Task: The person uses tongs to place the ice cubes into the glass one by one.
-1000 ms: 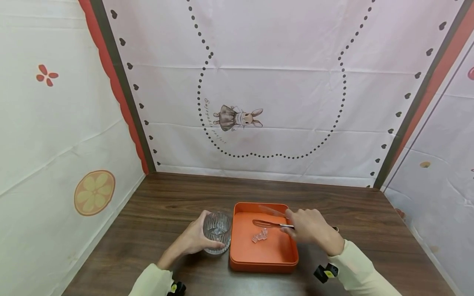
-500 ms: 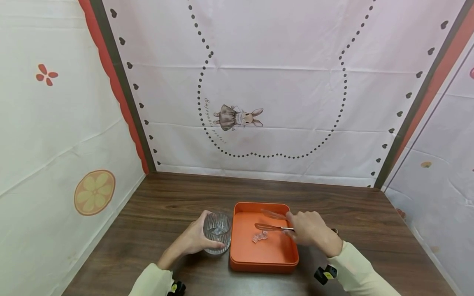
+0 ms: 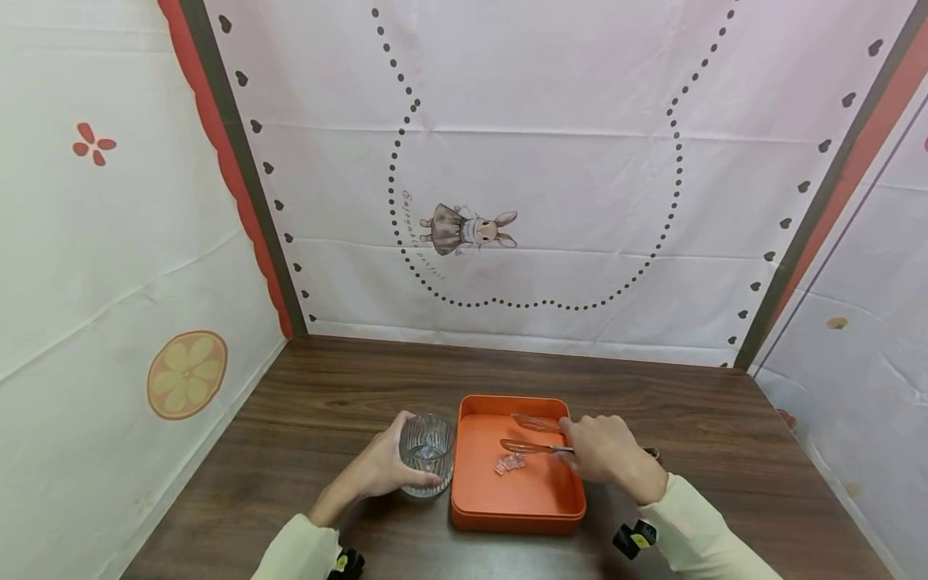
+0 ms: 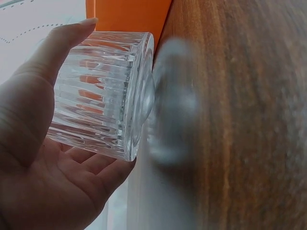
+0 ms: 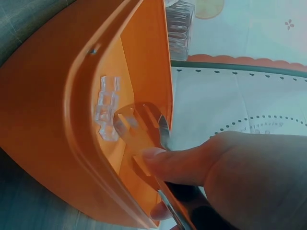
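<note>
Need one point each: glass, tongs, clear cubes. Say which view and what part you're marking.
glass (image 4: 98,98): left wrist view, middle of its ribbed side wall.
tongs (image 3: 529,447): head view, on the arm nearer the cubes.
clear cubes (image 5: 105,113): right wrist view, on a cube within the cluster.

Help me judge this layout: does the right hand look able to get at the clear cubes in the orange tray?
Probably yes, using the tongs: the right hand holds them with their tips apart over the open-topped orange tray, close to the clear cubes, and nothing visible stands between.
</note>
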